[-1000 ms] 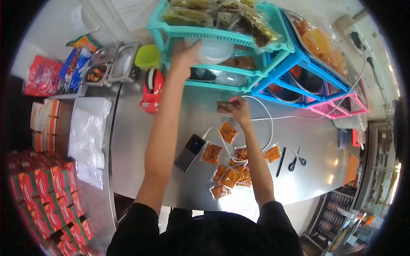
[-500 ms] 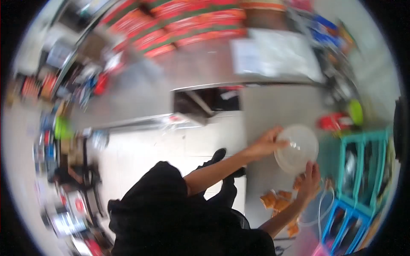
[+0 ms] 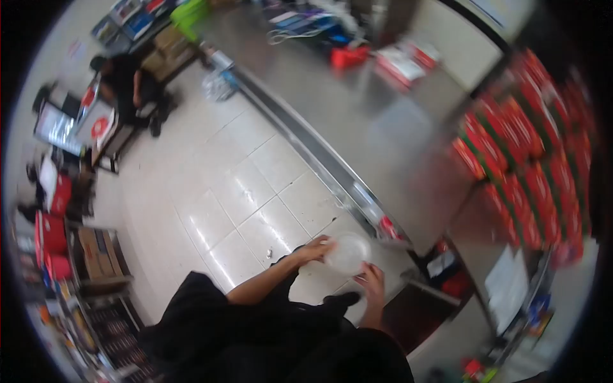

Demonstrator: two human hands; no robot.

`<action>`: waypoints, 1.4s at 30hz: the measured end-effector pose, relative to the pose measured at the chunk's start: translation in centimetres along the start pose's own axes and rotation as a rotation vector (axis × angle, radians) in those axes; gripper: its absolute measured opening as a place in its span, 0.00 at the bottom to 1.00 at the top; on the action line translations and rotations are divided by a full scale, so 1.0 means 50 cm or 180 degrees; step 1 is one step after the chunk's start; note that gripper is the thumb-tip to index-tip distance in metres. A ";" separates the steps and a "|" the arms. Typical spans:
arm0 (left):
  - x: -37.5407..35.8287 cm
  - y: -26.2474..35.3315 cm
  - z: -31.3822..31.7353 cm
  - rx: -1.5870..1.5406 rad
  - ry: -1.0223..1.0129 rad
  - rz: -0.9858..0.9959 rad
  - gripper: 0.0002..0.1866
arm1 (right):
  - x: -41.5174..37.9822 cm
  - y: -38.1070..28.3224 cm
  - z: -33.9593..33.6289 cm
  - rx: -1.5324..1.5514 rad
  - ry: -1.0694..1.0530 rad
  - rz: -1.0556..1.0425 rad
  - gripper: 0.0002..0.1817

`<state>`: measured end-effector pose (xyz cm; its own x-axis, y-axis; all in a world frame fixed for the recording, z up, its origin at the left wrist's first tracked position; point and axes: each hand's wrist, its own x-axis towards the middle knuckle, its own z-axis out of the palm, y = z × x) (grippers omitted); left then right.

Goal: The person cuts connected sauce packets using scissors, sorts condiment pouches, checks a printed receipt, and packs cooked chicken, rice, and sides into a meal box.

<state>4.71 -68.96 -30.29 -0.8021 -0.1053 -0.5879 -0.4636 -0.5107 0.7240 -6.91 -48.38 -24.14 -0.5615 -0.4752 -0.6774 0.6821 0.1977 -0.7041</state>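
A translucent round bowl [image 3: 348, 254] is held above a tiled floor [image 3: 236, 198], beside a metal surface [image 3: 313, 96]. The left hand [image 3: 314, 249] has its grip closed on one side of the bowl; the right hand [image 3: 372, 281] grasps the lower right edge. Red boxes [image 3: 511, 127] stand stacked at right, while a person in dark clothing [image 3: 128, 83] appears across the room.

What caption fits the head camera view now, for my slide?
Left hand and right hand hold a round translucent container, a tiled floor and metal counter beyond.
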 end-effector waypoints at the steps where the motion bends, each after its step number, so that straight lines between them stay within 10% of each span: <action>1: -0.009 -0.051 -0.106 -0.0504 0.0207 -0.0092 0.40 | 0.059 0.001 0.074 -0.0046 -0.0189 0.0201 0.13; 3: -0.052 -0.099 -0.247 -0.1064 0.1278 -0.0957 0.42 | 0.210 0.044 0.181 0.0006 -0.0473 0.0569 0.14; 5: -0.148 -0.160 -0.330 0.0998 0.1311 -0.0864 0.43 | 0.353 0.079 0.290 0.0015 -0.0579 0.0987 0.15; 10: -0.191 -0.368 -0.352 0.2001 0.2027 -0.2553 0.53 | 0.746 0.193 0.535 -0.0044 -0.0480 0.1666 0.13; 15: -0.107 -0.484 -0.406 0.3563 0.3663 -0.2350 0.40 | 1.127 0.298 0.741 0.0749 -0.0572 0.1510 0.12; 23: 0.031 -0.563 -0.564 0.2642 0.3267 -0.2170 0.33 | 1.490 0.277 0.876 0.0985 0.0044 0.0351 0.16; 27: 0.033 -0.556 -0.581 0.2667 0.3110 -0.2165 0.30 | 1.462 0.297 0.856 0.0671 0.0673 0.1107 0.18; 30: 0.024 -0.508 -0.589 0.2709 0.3004 -0.2028 0.28 | 1.396 0.423 0.688 0.1874 -0.3352 0.1702 0.18; 32: 0.006 -0.469 -0.583 0.2777 0.2887 -0.1917 0.26 | 1.215 0.468 0.605 0.0914 -0.1398 0.1546 0.19; 34: -0.014 -0.423 -0.570 0.2820 0.2669 -0.1757 0.25 | 1.062 0.474 0.481 0.1214 -0.2583 0.2093 0.18; 35: -0.028 -0.402 -0.558 0.2869 0.2531 -0.1658 0.24 | 0.924 0.438 0.480 -0.0384 -0.0277 0.1854 0.18; 37: -0.059 -0.360 -0.542 0.3036 0.2205 -0.1407 0.22 | 0.669 0.283 0.476 -0.0961 0.0330 0.1677 0.18; 39: -0.102 -0.320 -0.528 0.3313 0.1756 -0.1122 0.21 | 0.592 0.280 0.317 -0.2182 -0.0572 0.0374 0.17; 42: -0.147 -0.263 -0.523 0.3923 0.0900 -0.0681 0.19 | 0.299 0.137 0.256 0.0151 0.0742 0.0650 0.16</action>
<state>26.54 -83.77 -44.93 -0.6316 -0.3735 -0.6794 -0.7348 0.5679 0.3710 -4.65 -65.10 -36.39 -0.4991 -0.2194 -0.8383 0.8099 0.2260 -0.5413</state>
